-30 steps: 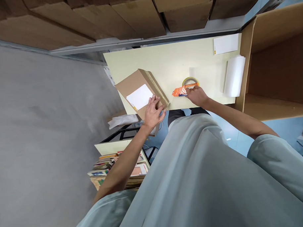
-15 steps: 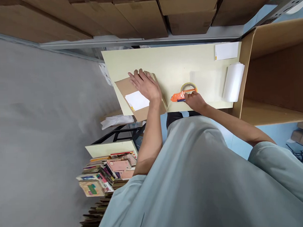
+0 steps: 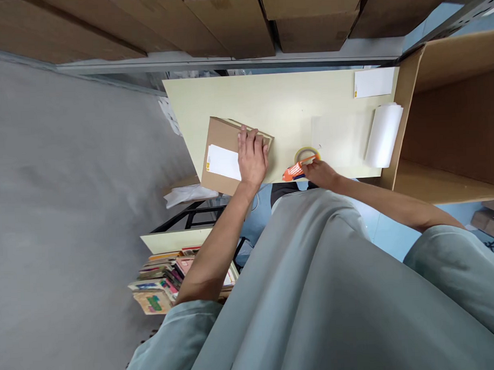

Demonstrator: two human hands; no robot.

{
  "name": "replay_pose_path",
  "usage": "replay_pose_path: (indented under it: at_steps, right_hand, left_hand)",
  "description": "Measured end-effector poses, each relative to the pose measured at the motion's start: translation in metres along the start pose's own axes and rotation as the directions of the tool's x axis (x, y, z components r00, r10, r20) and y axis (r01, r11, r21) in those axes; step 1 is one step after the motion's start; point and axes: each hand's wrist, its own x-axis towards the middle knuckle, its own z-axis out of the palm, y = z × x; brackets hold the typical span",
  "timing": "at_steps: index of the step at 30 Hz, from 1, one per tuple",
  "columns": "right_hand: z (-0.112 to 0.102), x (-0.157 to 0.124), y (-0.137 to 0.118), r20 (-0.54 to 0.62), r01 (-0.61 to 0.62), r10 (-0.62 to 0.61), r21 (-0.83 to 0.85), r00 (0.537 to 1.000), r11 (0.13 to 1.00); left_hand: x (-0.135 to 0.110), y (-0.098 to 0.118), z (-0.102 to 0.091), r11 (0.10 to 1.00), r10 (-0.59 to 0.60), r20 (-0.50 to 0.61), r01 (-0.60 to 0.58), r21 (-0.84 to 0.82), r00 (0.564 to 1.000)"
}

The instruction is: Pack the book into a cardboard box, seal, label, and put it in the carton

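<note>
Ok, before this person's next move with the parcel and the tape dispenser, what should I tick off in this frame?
1. Left hand lies flat on the flat brown cardboard parcel: ok.
2. Parcel fully supported by the pale yellow table: cannot tell; its near edge sits right at the table's near edge.
3. White rectangular label faces up on the parcel: ok.
4. Right hand grips the orange plastic tape dispenser: ok.
5. Free tape end ready at the dispenser: cannot tell, too small.
6. White paper roll lies apart from both hands: ok.
</note>
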Motion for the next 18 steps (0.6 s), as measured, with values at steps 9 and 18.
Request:
replay_pose_path:
  at_steps: [9, 18]
  right_hand:
    - [-0.024, 0.009, 0.017, -0.046, -0.185, 0.19, 0.1, 0.981, 0.978]
    - [-0.059, 0.031, 0.022, -0.095, -0.351, 0.407, 0.354, 0.909, 0.867]
  left_hand:
    - [0.016, -0.008, 0.013, 0.996, -0.076, -0.264, 0.061, -0.061, 0.962]
    - [0.051, -0.004, 0.028, 0.969, -0.24, -0.391, 0.192, -0.157, 0.889]
